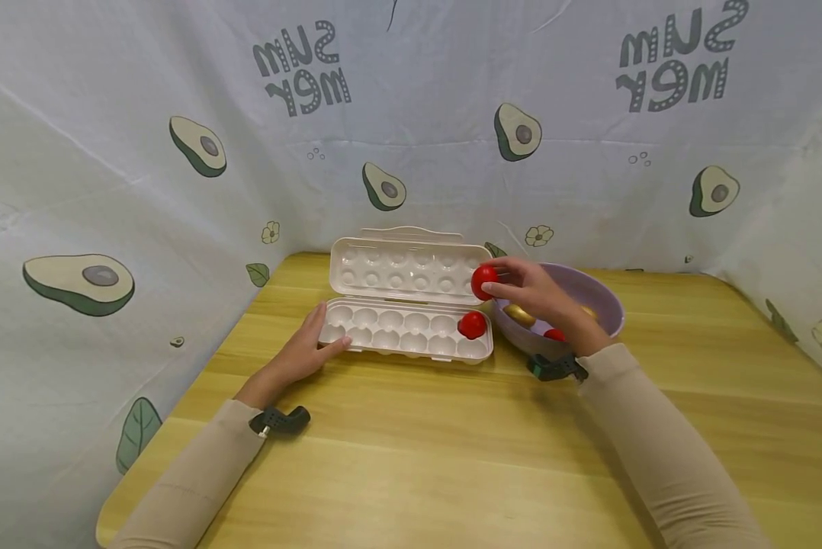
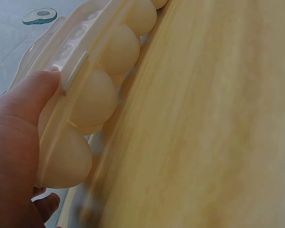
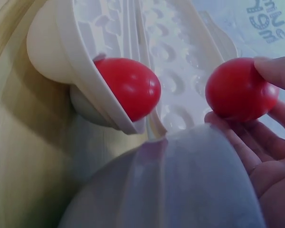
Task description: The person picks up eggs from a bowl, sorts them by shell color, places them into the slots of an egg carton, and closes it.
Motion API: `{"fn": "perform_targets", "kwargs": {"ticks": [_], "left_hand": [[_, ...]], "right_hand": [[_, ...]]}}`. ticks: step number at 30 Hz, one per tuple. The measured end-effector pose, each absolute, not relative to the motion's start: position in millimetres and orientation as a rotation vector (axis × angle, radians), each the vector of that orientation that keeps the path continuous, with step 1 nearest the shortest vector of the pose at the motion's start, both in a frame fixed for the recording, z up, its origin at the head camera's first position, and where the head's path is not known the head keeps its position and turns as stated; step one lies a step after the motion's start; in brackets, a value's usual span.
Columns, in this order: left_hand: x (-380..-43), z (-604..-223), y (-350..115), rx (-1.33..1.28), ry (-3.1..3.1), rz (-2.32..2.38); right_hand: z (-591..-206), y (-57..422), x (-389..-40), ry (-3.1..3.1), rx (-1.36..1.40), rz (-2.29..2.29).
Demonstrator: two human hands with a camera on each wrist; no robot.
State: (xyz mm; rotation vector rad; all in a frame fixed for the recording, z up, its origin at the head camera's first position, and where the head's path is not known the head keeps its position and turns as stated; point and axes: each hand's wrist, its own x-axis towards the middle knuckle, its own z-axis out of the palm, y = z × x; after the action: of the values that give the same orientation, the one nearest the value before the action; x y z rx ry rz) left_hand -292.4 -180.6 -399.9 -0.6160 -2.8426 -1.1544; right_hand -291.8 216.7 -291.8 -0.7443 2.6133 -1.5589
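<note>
An open white plastic egg carton [image 1: 383,339] has one red egg [image 1: 472,325] in a cup at its right end. My left hand [image 1: 306,349] grips the carton's left end, its thumb over the front rim; fingertips show below the end cup in the left wrist view. Another red egg [image 3: 241,89] is pinched between the thumb and fingers of my right hand [image 1: 531,290], raised near the right end of the carton's lid [image 1: 411,267]. Under that hand stands a purple bowl [image 1: 606,301] with gold eggs [image 1: 518,314] and a red egg in it, partly hidden by the arm.
The carton and bowl stand side by side toward the back of a wooden table [image 1: 418,442]. A white cloth printed with avocados [image 1: 518,132] hangs behind the table and along its sides. Dark wrist straps [image 1: 555,367] are on both wrists.
</note>
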Motion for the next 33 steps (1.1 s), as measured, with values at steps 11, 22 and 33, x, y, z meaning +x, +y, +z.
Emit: {"fn": "perform_targets", "kwargs": {"ticks": [11, 22, 33], "left_hand": [[-294, -401, -180, -0.609, -2.85, -1.172], [-292, -400, -181, -0.608, -2.855, -1.162], [-292, -401, -180, -0.613, -2.84, -1.147]], "right_hand": [[-316, 211, -316, 2.683, -0.8, -1.549], [-322, 196, -319, 2.657, -0.884, -1.502], [-324, 186, -316, 2.712, -0.901, -1.408]]}}
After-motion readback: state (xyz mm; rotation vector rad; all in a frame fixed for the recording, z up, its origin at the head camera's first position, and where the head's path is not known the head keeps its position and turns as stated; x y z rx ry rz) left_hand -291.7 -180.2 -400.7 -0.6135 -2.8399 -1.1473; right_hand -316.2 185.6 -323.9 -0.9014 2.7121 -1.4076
